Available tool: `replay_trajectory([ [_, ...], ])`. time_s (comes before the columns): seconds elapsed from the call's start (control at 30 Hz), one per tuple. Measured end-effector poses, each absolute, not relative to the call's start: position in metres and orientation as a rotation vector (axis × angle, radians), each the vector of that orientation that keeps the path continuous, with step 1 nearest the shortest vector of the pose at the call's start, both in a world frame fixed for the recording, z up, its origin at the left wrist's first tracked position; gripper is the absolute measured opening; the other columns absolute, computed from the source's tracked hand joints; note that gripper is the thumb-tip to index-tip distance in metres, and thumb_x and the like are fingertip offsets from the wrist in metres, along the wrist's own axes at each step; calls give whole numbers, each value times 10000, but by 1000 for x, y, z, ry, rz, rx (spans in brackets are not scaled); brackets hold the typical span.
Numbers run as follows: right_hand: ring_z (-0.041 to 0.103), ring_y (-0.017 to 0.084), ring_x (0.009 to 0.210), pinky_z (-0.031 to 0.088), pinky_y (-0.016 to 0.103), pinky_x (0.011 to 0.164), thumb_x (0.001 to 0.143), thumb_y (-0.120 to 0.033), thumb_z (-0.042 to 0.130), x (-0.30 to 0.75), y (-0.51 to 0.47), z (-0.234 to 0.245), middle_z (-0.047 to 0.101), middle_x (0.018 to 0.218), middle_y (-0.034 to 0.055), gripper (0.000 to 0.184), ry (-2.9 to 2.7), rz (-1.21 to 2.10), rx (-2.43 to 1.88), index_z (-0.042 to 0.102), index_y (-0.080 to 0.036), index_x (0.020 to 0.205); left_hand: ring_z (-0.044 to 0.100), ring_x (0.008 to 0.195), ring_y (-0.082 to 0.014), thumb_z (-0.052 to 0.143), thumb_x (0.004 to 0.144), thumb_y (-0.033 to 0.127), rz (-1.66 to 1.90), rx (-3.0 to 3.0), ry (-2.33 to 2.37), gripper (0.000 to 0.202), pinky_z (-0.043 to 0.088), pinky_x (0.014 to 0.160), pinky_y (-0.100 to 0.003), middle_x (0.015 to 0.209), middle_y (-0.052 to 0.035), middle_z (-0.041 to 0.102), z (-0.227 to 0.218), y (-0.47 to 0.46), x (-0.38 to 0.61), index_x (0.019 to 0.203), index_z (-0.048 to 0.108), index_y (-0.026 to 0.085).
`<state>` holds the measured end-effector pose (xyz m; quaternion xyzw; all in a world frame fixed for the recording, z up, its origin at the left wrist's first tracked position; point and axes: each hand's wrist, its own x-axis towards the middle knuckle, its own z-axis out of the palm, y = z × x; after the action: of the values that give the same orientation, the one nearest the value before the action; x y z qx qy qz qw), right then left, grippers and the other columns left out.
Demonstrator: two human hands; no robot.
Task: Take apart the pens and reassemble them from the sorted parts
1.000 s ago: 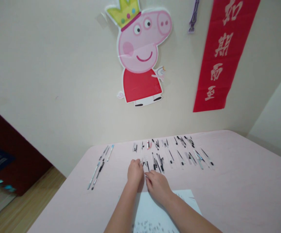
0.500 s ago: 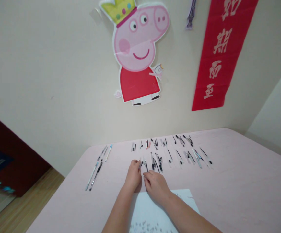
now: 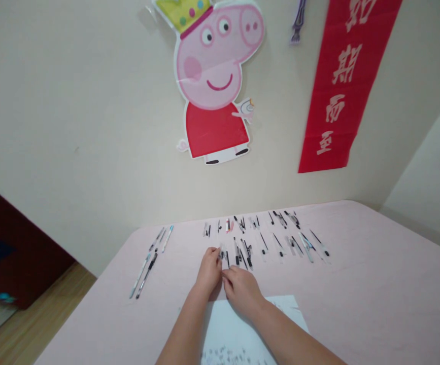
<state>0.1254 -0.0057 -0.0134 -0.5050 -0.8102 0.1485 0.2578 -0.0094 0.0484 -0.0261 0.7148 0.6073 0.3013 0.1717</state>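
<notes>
A written sheet [image 3: 227,329] lies partly under the forearms. Left hand [image 3: 209,269] and right hand [image 3: 243,290] nearly meet, hiding whether they grip anything; a black refill [image 3: 227,259] lies just beyond. Pens [image 3: 146,275] flank left; farther, loose pen parts [image 3: 239,224], then a wall banner [image 3: 332,101].

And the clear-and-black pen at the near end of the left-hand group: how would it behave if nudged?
The clear-and-black pen might roll into the pale blue pen close beside it, its slim barrel looking round. It is likely stiff, lying straight, and probably light, being thin.
</notes>
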Motion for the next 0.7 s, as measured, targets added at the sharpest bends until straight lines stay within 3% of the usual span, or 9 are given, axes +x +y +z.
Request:
replay_trajectory([
  [0.37,606,168,785,397,251,719,885,-170,434,126,-6,-17,653,849,59,253,-2174,460,-1350,677,-194,948,551,1060,-186,493,805,159,795,1955,1938,453,410,941,-280,1138,-123,553,-27,36,-28,1254,498,99],
  [0.53,605,159,782,392,240,712,874,-176,449,126,-6,-20,659,841,45,248,-2228,486,-1287,692,-202,915,549,1093,-195,496,829,204,736,1931,2119,433,401,948,-288,1149,-122,578,-22,26,-60,1250,508,105],
  [0.7,594,153,779,380,237,703,869,-175,453,127,-7,-22,654,811,35,246,-2260,514,-1266,697,-200,855,556,1086,-274,457,843,217,677,1840,2394,449,409,932,-367,1167,-201,583,-13,18,-100,1247,508,29],
])
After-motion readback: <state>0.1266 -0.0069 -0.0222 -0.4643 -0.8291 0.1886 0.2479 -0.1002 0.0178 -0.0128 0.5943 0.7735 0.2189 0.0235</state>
